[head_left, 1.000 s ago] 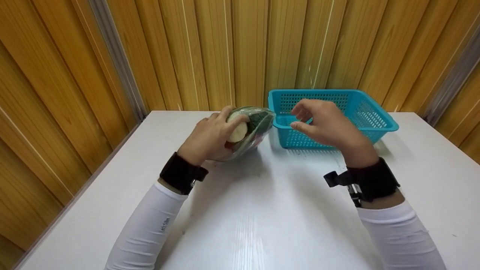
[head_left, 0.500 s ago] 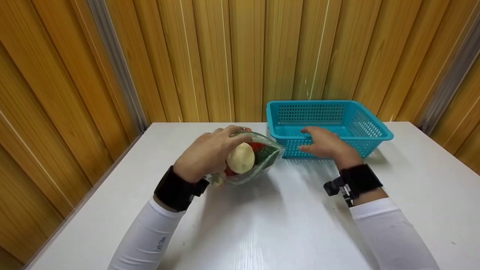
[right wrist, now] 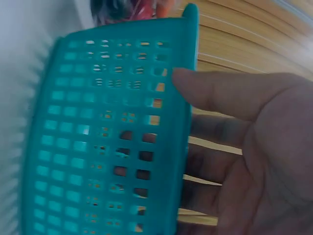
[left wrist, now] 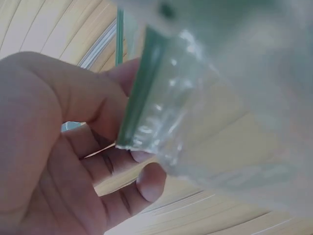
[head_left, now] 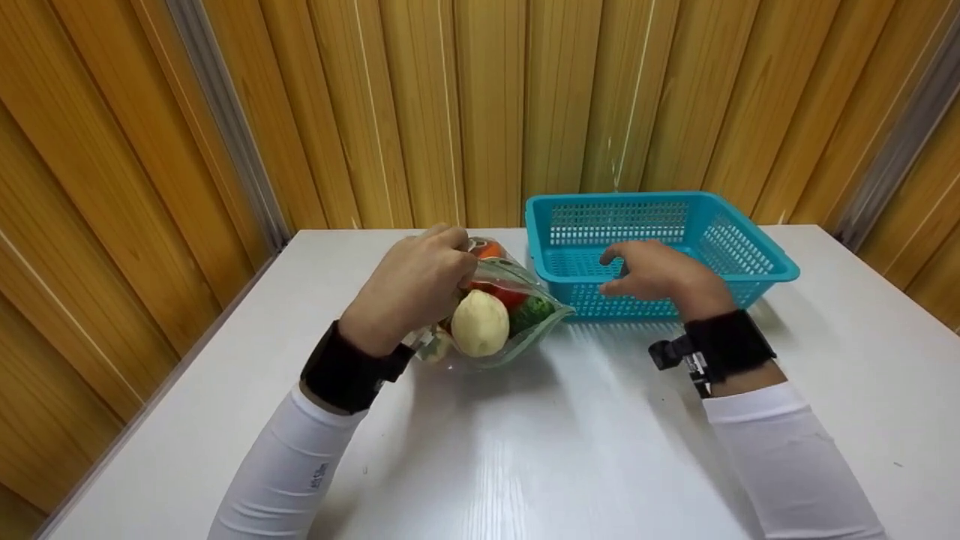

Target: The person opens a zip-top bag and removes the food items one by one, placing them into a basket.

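Bag opened, lying on counter beside basket; its mouth edge is pinched by left hand. Basket's near rim is gripped by right hand. Opening looks done; pale, red and green produce bagged, none seen taken out.

A flat, white, faintly grained tabletop is being backed by a rear wall of honey-brown, wood-patterned vertical panels. The tabletop is being flanked by a matching left wall and right wall. Beyond its far corners, straight grey strips are being seen. Pale light is being reflected across its near half.
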Demonstrator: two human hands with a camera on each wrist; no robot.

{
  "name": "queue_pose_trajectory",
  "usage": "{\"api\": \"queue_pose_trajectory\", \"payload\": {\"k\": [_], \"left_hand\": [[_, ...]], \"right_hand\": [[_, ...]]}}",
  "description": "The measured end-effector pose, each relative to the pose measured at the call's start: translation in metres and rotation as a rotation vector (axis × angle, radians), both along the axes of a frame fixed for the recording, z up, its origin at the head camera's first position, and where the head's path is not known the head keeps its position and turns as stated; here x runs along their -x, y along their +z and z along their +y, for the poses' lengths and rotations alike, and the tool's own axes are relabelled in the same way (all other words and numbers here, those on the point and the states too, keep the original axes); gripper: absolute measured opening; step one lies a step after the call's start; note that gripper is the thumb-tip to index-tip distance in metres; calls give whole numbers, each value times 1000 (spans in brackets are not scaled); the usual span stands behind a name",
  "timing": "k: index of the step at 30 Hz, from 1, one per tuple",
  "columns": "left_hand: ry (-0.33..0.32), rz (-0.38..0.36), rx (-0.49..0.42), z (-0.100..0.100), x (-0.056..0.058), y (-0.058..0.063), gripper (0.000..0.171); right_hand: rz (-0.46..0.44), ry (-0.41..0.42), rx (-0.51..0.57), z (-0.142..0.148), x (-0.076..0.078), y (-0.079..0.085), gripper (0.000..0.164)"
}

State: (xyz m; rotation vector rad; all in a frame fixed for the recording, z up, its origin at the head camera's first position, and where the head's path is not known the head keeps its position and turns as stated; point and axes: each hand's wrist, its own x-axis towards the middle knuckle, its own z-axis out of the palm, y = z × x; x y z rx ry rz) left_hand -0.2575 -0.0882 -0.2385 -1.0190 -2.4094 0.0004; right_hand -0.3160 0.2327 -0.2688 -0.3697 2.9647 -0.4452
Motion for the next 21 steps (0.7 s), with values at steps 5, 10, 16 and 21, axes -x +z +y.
{"api": "queue_pose_trajectory", "payload": {"k": [5, 10, 16, 21], "left_hand": [[23, -18, -16, -2, -4, 1, 20], [21, 19, -34, -2, -8, 0, 25], [17, 14, -17, 1, -14, 1, 23], [3, -22, -29, 3, -17, 5, 25]], "right_hand": [[-24, 16, -45, -7, -16, 12, 63], [-14, 40, -76, -11, -27, 24, 63], [177, 201, 100, -23, -48, 39, 37], [309, 553, 272, -47, -72, 46, 21]]}}
